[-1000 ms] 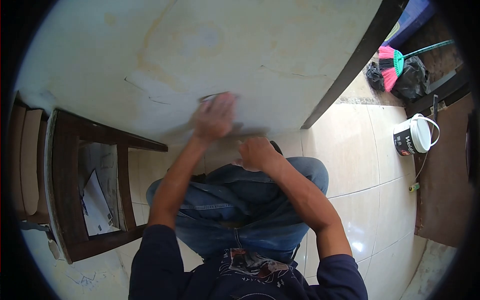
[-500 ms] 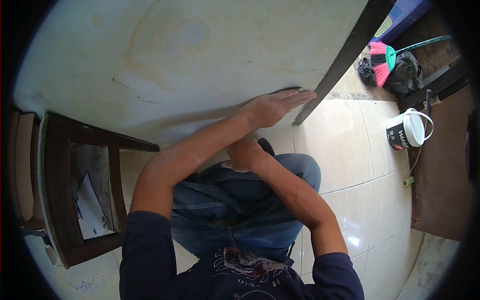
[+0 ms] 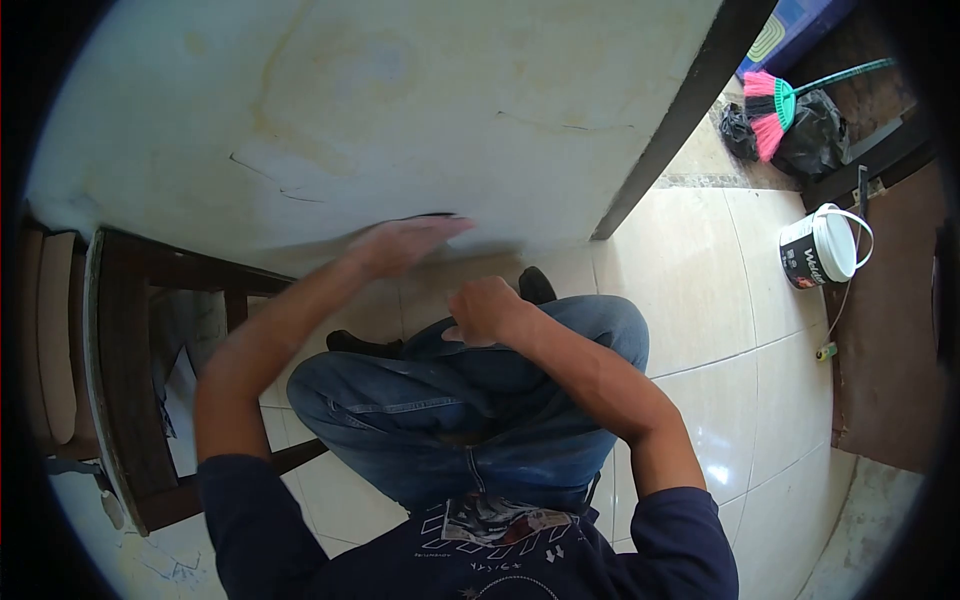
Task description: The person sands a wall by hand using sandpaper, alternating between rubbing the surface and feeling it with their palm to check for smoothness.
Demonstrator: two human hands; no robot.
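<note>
The person squats on the tiled floor [image 3: 740,330] in blue jeans [image 3: 470,400] and a dark blue shirt. The right hand [image 3: 487,312] rests on the knee, just above the jeans. Its fingers are curled in. I cannot tell if anything is inside it.

The left hand [image 3: 405,243] is a bit farther out. It is flat, with the fingers stretched out and close together, and it lies against the low part of the white wall [image 3: 400,110]. The hand looks blurry. A thin dark thing [image 3: 432,215] shows at the top edge of the fingers, between the hand and the wall. It is too small and blurry to say what it is, or if the hand is pinching it.

The wall has yellow-brown stains and some thin cracks. A dark door frame [image 3: 680,110] runs along its right edge.

On the left is a dark wooden chair [image 3: 120,380]. Some white paper [image 3: 180,400] lies on its seat.

Farther off on the right, a white bucket [image 3: 820,250] lies on its side on the floor, with its handle sticking out. Its open side faces away, so I cannot see what is in it.

Farthest away, at the top right, is a broom [image 3: 775,115] with pink bristles and a green handle. It lies beside a black bag [image 3: 815,135]. The bag is scrunched shut, so what is in it is hidden.
</note>
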